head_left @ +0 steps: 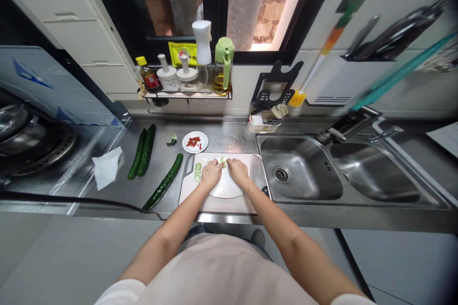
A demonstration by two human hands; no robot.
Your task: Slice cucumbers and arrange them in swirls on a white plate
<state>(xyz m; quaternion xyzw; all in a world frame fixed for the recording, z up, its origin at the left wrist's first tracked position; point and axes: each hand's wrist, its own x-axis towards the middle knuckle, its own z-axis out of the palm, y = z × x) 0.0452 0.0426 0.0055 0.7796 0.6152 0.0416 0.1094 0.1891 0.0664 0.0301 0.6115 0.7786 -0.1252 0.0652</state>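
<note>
A white plate (226,188) lies on a cutting board (200,203) at the counter's front. My left hand (212,174) is over the plate's upper left part, its fingers bent together near small green cucumber slices (224,162). From the right, my right hand (237,171) reaches the same slices, fingertips pressed close to them. Which slices each hand grips is too small to tell. A short column of overlapping cucumber slices (198,172) lies on the board left of the plate. A knife (258,171) rests at the board's right side, its dark handle toward the front.
Left of the board lie a whole cucumber (163,182), two more cucumbers (146,150) and a white tissue (107,167). Behind it are a small plate of red pieces (195,142) and green scraps (171,139). A double sink (304,167) is at right; a bottle rack (189,96) hangs behind.
</note>
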